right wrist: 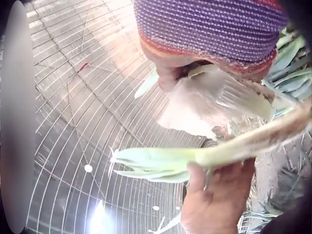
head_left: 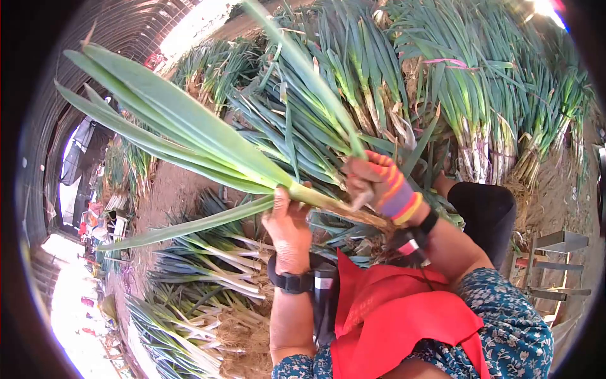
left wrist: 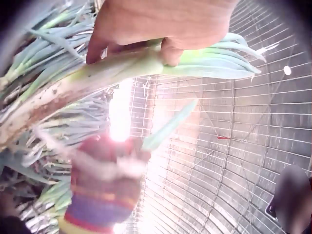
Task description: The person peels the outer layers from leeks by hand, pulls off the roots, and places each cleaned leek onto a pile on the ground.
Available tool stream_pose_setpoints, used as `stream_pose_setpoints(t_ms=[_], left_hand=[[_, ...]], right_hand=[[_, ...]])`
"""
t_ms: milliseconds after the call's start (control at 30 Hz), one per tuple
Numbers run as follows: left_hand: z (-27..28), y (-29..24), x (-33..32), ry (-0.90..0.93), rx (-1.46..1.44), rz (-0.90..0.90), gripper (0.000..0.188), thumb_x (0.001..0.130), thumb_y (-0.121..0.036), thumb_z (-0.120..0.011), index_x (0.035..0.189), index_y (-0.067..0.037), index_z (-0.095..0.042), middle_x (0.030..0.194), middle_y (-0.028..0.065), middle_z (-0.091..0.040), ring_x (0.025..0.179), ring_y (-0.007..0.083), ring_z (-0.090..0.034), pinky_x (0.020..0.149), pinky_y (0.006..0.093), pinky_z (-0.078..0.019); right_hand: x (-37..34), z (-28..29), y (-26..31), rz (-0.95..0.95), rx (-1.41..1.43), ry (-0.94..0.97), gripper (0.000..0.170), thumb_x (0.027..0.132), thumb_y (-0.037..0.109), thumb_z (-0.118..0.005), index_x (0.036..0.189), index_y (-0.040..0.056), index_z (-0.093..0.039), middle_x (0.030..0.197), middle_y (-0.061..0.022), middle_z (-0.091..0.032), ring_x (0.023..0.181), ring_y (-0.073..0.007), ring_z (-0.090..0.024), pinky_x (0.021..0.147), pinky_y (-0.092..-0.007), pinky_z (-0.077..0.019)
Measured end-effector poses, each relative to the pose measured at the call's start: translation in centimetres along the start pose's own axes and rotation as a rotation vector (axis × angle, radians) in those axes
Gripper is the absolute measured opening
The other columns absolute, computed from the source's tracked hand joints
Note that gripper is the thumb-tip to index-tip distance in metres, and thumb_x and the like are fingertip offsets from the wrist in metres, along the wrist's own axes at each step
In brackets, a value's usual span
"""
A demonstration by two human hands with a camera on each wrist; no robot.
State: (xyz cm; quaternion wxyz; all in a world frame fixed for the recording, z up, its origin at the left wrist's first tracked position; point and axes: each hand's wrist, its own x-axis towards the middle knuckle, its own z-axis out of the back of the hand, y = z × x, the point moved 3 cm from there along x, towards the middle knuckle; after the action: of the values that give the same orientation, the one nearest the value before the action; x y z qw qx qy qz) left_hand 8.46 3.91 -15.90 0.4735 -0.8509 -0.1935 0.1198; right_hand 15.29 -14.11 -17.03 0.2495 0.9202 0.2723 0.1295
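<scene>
A big green onion with broad leaves is held by its stalk in my bare left hand. Its leaves fan out to the upper left in the head view, and its brown, dirty lower stalk extends the other way. Just across the stalk, my right hand, in a striped knit glove with bare fingertips, grips a stripped leaf that rises past the onion. The leaf's pale, papery sheath hangs below the gloved fingers in the right wrist view, apart from the stalk.
Bundles of green onions, one tied with a pink band, lie ahead and to the right. More onions with pale stalks and tangled roots are heaped at my left. A metal stand is at the far right. A red apron covers the lap.
</scene>
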Motion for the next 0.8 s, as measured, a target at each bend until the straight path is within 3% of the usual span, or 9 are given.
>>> stream_pose_setpoints(t_ms=[133,233,267,367,433,533,600,700,800], left_hand=[[2.2,-3.2,-0.4,-0.051,0.034,-0.08,0.039,0.089,-0.036,-0.058,0.108,-0.002,-0.055,0.095,0.0097,-0.061,0.094,0.0321,-0.062,0.077,0.0446,-0.0506],[2.6,-6.4,-1.2,-0.054,0.023,-0.161,0.041,0.089,-0.038,-0.057,0.109,-0.002,-0.055,0.096,0.0113,-0.061,0.096,0.0345,-0.061,0.08,0.0464,-0.0496],[3.1,-7.4,-1.1,-0.045,0.015,-0.178,0.043,0.089,-0.04,-0.057,0.11,-0.002,-0.054,0.1,0.012,-0.061,0.1,0.0348,-0.059,0.082,0.0471,-0.0485],[2.8,-9.7,-1.2,-0.053,-0.017,-0.198,0.045,0.089,-0.041,-0.056,0.111,-0.002,-0.053,0.103,0.0123,-0.06,0.105,0.035,-0.057,0.083,0.047,-0.0479],[2.4,-10.2,-1.4,-0.039,0.012,-0.197,0.045,0.089,-0.04,-0.057,0.112,-0.001,-0.052,0.105,0.0123,-0.059,0.108,0.0361,-0.055,0.084,0.0475,-0.048],[1.0,-10.1,-2.7,0.014,0.018,-0.171,0.044,0.09,-0.039,-0.056,0.113,-0.002,-0.052,0.103,0.0125,-0.059,0.107,0.0371,-0.055,0.085,0.0489,-0.0483],[0.6,-10.0,-3.1,0.007,0.008,-0.167,0.041,0.09,-0.035,-0.058,0.113,-0.002,-0.052,0.101,0.0121,-0.059,0.103,0.0372,-0.058,0.083,0.0497,-0.0496],[0.3,-10.0,-3.1,0.005,0.043,-0.14,0.037,0.089,-0.03,-0.06,0.113,-0.002,-0.053,0.099,0.0113,-0.061,0.097,0.037,-0.061,0.079,0.0487,-0.0513],[0.0,-8.7,-3.5,0.125,0.045,-0.102,0.026,0.084,-0.013,-0.066,0.106,-0.002,-0.058,0.098,0.009,-0.063,0.093,0.0293,-0.063,0.079,0.0456,-0.0524]], right_hand=[[-4.9,6.8,2.2,-0.079,-0.761,-0.133,0.024,0.086,0.017,-0.062,0.105,0.0027,-0.059,0.076,-0.0015,-0.059,0.066,-0.0085,-0.055,0.055,-0.0231,-0.0417],[-9.5,19.1,-0.2,0.019,-1.837,0.066,0.032,0.083,0.02,-0.064,0.108,0.0018,-0.058,0.089,-0.0129,-0.064,0.078,-0.0269,-0.062,0.066,-0.0327,-0.0485],[-11.3,20.1,-0.6,-0.346,-2.007,0.013,0.035,0.082,0.023,-0.064,0.109,0.0017,-0.058,0.096,-0.0172,-0.065,0.084,-0.0336,-0.063,0.072,-0.0362,-0.0496],[-11.9,17.2,-1.5,-0.143,-2.219,-0.051,0.045,0.08,0.032,-0.066,0.112,0.0019,-0.057,0.099,-0.0201,-0.063,0.089,-0.0381,-0.06,0.077,-0.0402,-0.0478],[-9.1,11.9,-1.2,0.389,-1.612,-0.124,0.056,0.075,0.038,-0.07,0.116,0.0025,-0.055,0.096,-0.0176,-0.063,0.087,-0.0346,-0.06,0.077,-0.0385,-0.0473],[-6.6,1.1,0.6,0.813,-1.929,0.073,0.057,0.07,0.035,-0.076,0.114,0.0037,-0.057,0.088,-0.0164,-0.063,0.077,-0.0299,-0.06,0.07,-0.0344,-0.0473],[-5.4,3.5,-3.6,0.132,-1.719,0.207,0.051,0.07,0.029,-0.078,0.11,0.0031,-0.059,0.08,-0.0109,-0.063,0.072,-0.0204,-0.058,0.065,-0.0293,-0.0451],[-7.4,2.6,-6.0,-0.403,-0.867,0.244,0.029,0.075,0.021,-0.074,0.094,0.0019,-0.062,0.064,0.0031,-0.053,0.057,-0.0067,-0.05,0.05,-0.0234,-0.0377],[-9.0,2.8,-5.0,-0.678,-0.608,0.201,0.019,0.075,0.016,-0.073,0.086,0.0045,-0.062,0.063,0.0038,-0.052,0.048,-0.0046,-0.045,0.043,-0.0211,-0.0331]])
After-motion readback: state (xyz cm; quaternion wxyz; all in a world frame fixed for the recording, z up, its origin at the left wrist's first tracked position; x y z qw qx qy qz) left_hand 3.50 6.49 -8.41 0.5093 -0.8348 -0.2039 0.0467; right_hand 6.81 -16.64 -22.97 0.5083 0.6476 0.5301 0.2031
